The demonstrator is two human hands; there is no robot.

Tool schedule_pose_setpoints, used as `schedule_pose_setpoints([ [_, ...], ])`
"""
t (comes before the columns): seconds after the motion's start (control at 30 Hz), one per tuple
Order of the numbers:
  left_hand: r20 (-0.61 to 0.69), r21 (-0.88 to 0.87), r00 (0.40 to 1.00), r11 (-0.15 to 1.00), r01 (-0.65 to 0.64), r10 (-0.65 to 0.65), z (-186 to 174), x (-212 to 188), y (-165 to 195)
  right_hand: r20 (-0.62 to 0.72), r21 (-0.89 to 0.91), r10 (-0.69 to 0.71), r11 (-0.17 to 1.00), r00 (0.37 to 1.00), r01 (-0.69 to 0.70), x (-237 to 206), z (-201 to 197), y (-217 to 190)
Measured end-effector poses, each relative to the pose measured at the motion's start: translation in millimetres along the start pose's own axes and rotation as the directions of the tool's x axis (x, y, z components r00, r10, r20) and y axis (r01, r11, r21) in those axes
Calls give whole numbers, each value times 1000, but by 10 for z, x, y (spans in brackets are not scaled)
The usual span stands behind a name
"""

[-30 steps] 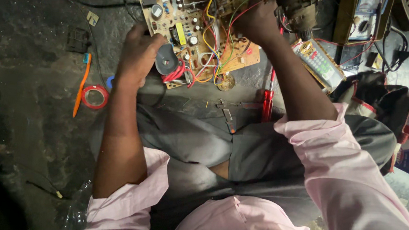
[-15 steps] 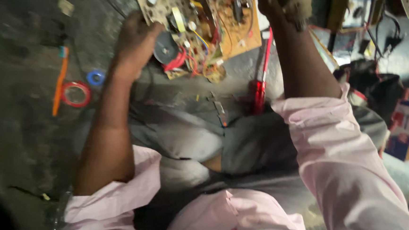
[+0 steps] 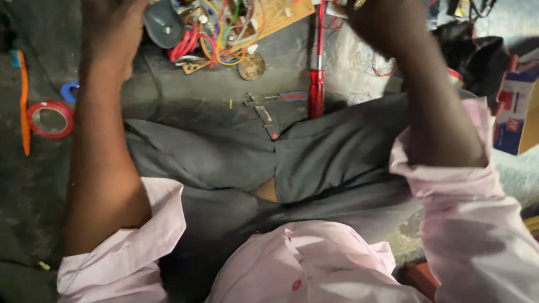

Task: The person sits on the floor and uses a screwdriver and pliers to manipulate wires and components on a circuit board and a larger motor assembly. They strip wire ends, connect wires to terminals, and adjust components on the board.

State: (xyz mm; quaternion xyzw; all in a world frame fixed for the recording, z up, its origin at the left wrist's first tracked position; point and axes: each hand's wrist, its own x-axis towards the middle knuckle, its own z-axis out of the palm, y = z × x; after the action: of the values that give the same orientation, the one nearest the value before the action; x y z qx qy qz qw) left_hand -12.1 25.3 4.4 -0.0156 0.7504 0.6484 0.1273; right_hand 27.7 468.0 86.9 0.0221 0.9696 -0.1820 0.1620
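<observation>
Circuit board point(image 3: 253, 10) being shifted toward frame top, now partly cut off; left hand point(image 3: 112, 20) being rested at its left edge, grip unclear. Right hand point(image 3: 387, 18) being clenched on small, indistinct object.

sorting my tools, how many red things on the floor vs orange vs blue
red: 2, tape roll and screwdriver
orange: 1, stick tool
blue: 1, small ring
total: 4
</observation>
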Motion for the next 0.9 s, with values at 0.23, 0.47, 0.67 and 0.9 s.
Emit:
schedule_pose_setpoints([
  [0.23,-216,-27,976,999,-36,30,-78,-27,-78,358,-415,313,897,880,-151,-679,741,-274],
  [0.47,-224,-187,974,980,-72,29,-162,-352,-58,145,-535,307,824,941,-186,-740,687,-35],
  [0.67,-398,-38,903,980,-194,163,-228,-525,52,-56,-437,215,873,975,-217,-924,660,-287],
  [0.9,-500,254,813,948,-190,297,-193,-618,230,149,-255,-77,960,986,114,-1490,1198,-1061],
])
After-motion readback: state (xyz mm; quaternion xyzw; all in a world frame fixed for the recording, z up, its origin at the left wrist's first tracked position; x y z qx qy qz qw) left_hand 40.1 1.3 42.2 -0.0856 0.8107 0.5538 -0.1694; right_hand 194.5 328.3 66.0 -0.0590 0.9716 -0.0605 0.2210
